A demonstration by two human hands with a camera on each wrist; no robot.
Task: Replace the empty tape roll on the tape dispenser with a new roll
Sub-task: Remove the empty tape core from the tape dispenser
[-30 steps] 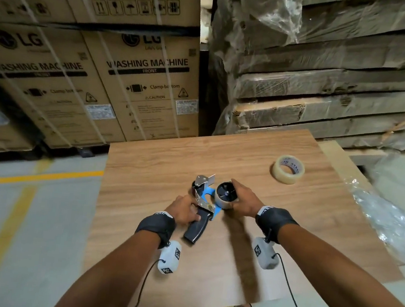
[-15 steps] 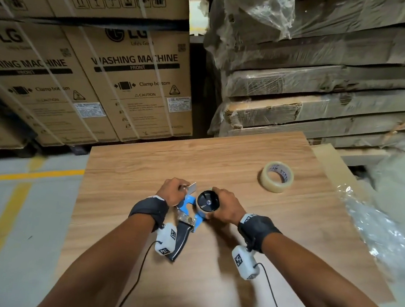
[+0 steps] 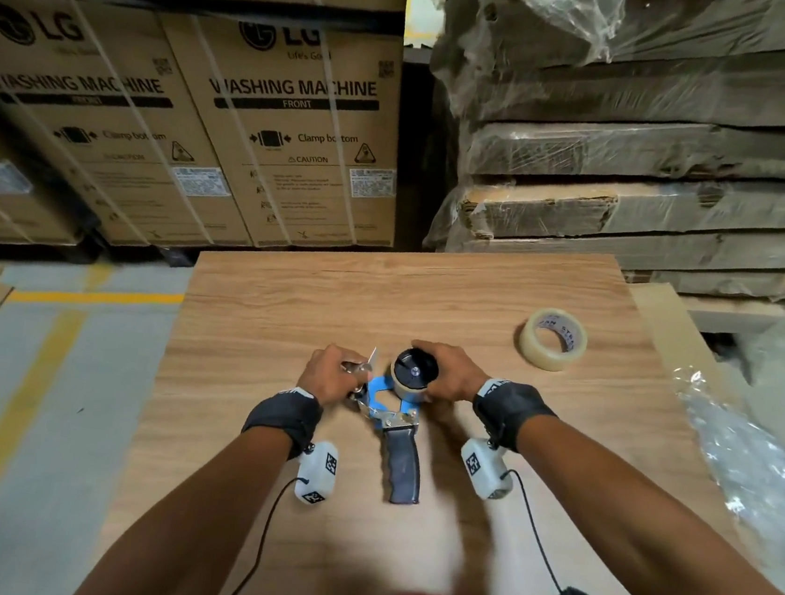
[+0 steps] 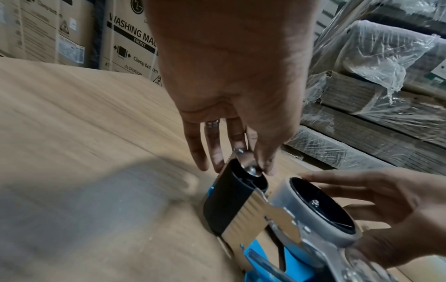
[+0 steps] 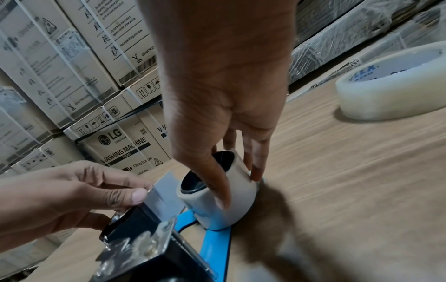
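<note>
Blue-framed handheld tape dispenser (image 3: 386,401) with a black ribbed handle is lying flat on the wood-grain tabletop (image 3: 283,294), handle pointing back toward the person.

Left hand (image 3: 330,378) is gripping the dispenser's front end: thumb and fingers are pinching the metal blade plate just above the black rubber roller (image 4: 229,194), which is sitting directly under the fingertips (image 4: 266,167).

Right hand (image 3: 453,372) is wrapping the spent pale cardboard tape core (image 5: 217,192), still seated on the dispenser's black hub. Thumb is lying over the near wall of the core; fingers are curling round its far side, down to the blue frame.

Fresh clear tape roll (image 3: 552,339) with a printed inner core is lying flat on the tabletop, well beyond the right hand and out to its right, apart from both hands.

LG washing machine cartons (image 3: 297,130) are standing past the left hand; plastic-wrapped board stacks (image 3: 663,181) past the right.
</note>
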